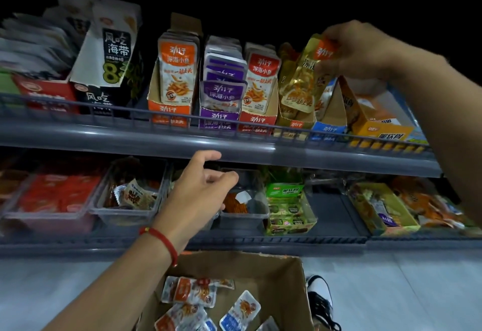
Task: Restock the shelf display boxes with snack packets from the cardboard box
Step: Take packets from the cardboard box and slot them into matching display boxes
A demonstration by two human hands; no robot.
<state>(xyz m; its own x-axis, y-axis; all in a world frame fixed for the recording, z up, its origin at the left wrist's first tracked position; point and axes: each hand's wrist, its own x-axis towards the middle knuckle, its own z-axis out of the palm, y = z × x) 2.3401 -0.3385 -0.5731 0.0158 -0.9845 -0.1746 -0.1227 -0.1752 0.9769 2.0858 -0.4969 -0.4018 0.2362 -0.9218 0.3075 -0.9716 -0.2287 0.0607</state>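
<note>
Right hand [357, 48] is up at the top shelf, fingers and thumb pinching the upper edge of a gold snack packet [303, 77], which hangs tilted over the gold display box [294, 119] — whether its lower end touches the packets already there I cannot tell. Left hand [200, 187] hovers in front of the lower shelf with fingers loosely curled and holding nothing, a red bracelet [163, 242] on its wrist.

Along the upper shelf [104, 137], behind a low wire rail, stand open-fronted display boxes side by side: an orange box [169, 110] with orange-topped packets upright in a row, a purple box [219, 119] with purple packets stacked forward, a red box [258, 119] with red-topped packets, then the gold one, a blue box [328, 128] just beside it, and a yellow carton [383, 129] at the far right. Further left sit black-and-white seaweed packs [109, 51].

On the lower shelf, clear plastic trays [125, 213] hold red and silver packets; a green carton [287, 210] and another yellow tray [380, 208] lie to the right.

Below, on the pale tiled floor [391, 291], the cardboard box [287, 278] stands open, with loose orange and blue packets [195, 294] scattered in its bottom — well apart from the raised right hand, directly under the left forearm. A black-and-white shoe [320, 299] shows beside the box.
</note>
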